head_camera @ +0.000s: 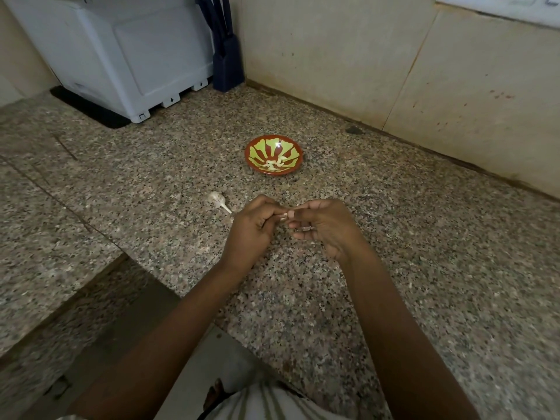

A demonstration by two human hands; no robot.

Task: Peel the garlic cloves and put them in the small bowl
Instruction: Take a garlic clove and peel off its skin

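A small red bowl (298, 153) with a yellow-green pattern sits on the granite counter (394, 237), and a few pale peeled cloves (274, 164) lie in its bottom. In front of the bowl, my left hand (251, 230) and my right hand (324, 227) meet above the counter. Between their fingertips they pinch a small pale garlic clove (284, 215), mostly hidden by the fingers. A garlic stem remnant with papery skin (218, 200) lies on the counter just left of my left hand.
A white appliance (121, 56) stands on a black mat at the back left, with a dark blue object (227, 62) beside it in the corner. Beige wall tiles (394, 71) close the back and right. The counter's edge drops off at the lower left.
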